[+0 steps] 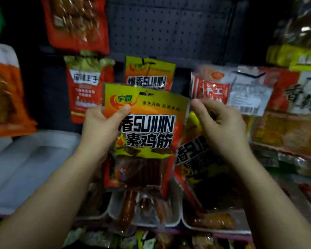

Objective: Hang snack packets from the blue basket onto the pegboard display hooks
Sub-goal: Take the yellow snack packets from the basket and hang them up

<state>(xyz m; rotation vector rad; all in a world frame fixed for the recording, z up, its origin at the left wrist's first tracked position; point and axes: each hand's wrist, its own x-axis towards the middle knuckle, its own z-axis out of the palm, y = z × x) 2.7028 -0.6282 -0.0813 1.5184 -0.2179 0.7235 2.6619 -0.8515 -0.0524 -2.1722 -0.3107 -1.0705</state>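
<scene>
Head view. Left hand (pixel 99 130) clamped on yellow snack packet (pixel 147 133), thumb across the front near its upper left, most of the packet hanging below and right of the grip. Right hand (pixel 221 126) curled, fingertips pinched just beside the packet's top right corner; contact unclear. Second matching packet (pixel 192 155) under that hand. Another hung on pegboard (pixel 169 29) above.
</scene>
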